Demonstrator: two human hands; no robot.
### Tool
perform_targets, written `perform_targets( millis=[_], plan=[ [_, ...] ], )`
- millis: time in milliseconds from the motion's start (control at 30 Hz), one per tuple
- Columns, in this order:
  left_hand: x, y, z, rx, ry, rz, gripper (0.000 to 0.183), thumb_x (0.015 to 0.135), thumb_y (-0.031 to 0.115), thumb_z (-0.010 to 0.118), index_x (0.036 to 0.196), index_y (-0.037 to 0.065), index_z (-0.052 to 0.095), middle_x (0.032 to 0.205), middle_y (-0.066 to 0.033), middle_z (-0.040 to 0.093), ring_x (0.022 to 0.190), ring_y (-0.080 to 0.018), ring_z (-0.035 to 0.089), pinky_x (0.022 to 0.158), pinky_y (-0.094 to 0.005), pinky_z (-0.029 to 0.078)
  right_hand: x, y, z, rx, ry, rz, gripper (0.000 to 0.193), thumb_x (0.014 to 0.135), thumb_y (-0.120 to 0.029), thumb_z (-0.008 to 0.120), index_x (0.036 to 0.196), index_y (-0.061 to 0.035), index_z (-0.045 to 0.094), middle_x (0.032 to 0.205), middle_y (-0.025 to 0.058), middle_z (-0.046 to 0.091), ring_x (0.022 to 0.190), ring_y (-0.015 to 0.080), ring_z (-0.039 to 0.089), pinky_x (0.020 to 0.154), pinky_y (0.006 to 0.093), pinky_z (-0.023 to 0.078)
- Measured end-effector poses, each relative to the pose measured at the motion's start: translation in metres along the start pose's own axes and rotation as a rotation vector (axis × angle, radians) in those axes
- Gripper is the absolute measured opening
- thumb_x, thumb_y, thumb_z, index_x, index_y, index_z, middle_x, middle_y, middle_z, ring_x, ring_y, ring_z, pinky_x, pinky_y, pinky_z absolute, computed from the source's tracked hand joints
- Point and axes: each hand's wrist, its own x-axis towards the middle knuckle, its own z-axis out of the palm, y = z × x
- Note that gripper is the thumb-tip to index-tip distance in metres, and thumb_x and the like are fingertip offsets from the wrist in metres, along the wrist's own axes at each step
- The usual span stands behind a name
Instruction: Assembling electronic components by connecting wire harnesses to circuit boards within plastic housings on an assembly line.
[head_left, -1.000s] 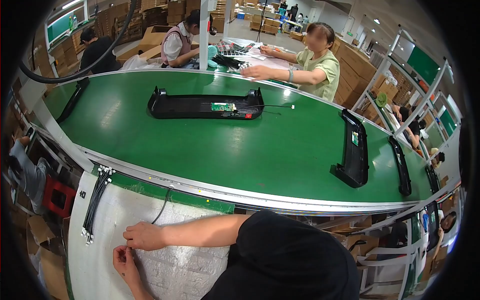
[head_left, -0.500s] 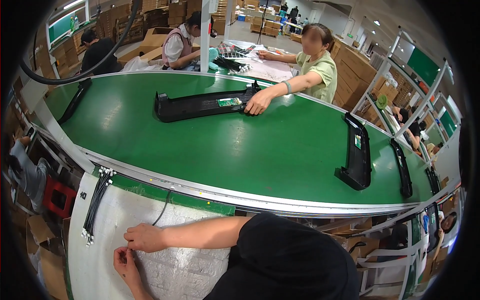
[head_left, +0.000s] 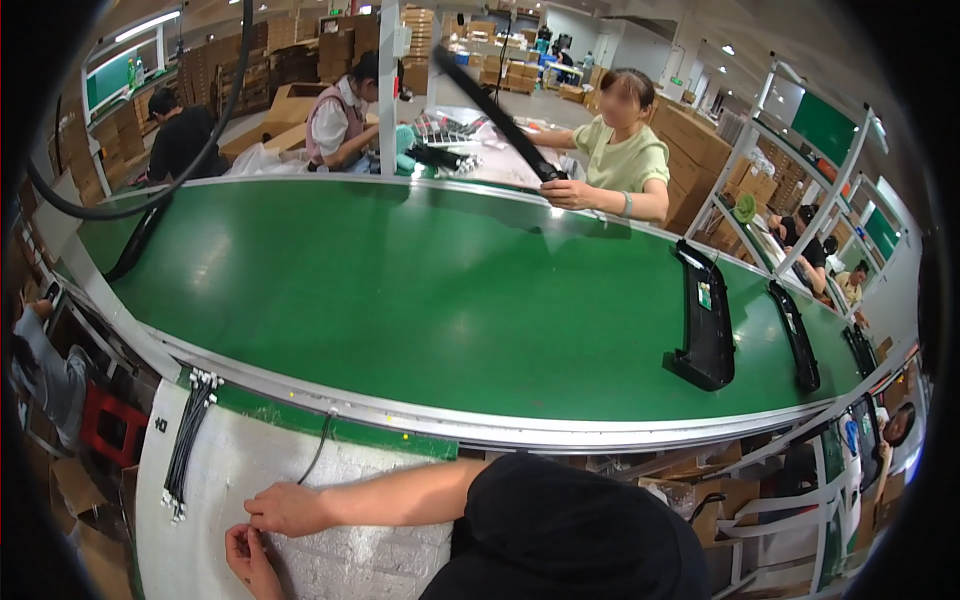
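My right hand (head_left: 288,509) and my left hand (head_left: 250,560) meet over a white foam-like work surface (head_left: 370,540), fingertips pinched close together. Whatever lies between the fingers is too small or hidden to make out. A thin black cable (head_left: 322,447) runs from the edge of the green belt down to my right hand, where it passes out of sight. To the left of my hands lies a bundle of black cables (head_left: 190,445) with white connectors at both ends.
A green conveyor belt (head_left: 450,340) with a metal rim crosses ahead. Black elongated housings (head_left: 708,325) lie on its right side, another black piece (head_left: 138,240) at far left. Across the belt, a co-worker's hand (head_left: 570,194) holds up a long black housing (head_left: 490,105).
The co-worker opposite has lifted the long black housing off the belt and tilted it upward. My hands stay together in nearly the same pose, while the view has shifted slightly.
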Motion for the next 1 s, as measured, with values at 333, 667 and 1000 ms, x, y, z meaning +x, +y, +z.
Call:
perform_targets(
  millis=[333,667,1000],
  plan=[
    [-0.003,-0.008,-0.009,-0.037,0.029,-0.053,0.005,0.089,0.010,0.054,0.087,0.005,0.054,0.074,0.0029,0.051,0.063,-0.0042,0.044,0.053,-0.0175,0.034,0.003,0.002,0.008,0.038,-0.070,-0.007,0.008,0.070,-0.010,0.056,0.074,-0.0026,0.055,0.078,0.0102,0.050,0.071,0.0265,0.057,0.057,0.0373,0.047],
    [-0.006,0.023,0.010,-0.076,0.035,-0.181,0.008,0.088,0.009,0.056,0.091,0.003,0.059,0.075,0.0028,0.057,0.064,-0.0029,0.048,0.057,-0.0165,0.038,0.002,0.005,-0.009,-0.025,-0.049,0.078,0.010,0.076,-0.019,0.060,0.080,-0.0103,0.059,0.077,0.0045,0.053,0.072,0.0222,0.058,0.058,0.0340,0.049],
    [-0.007,0.019,0.009,0.036,0.024,-0.139,0.013,0.087,0.013,0.058,0.081,0.001,0.060,0.068,0.0016,0.055,0.064,-0.0039,0.047,0.058,-0.0194,0.039,0.002,0.001,-0.018,-0.024,0.012,0.075,0.009,0.073,-0.016,0.064,0.080,-0.0117,0.061,0.072,0.0030,0.051,0.067,0.0219,0.057,0.055,0.0328,0.048]
  ],
)
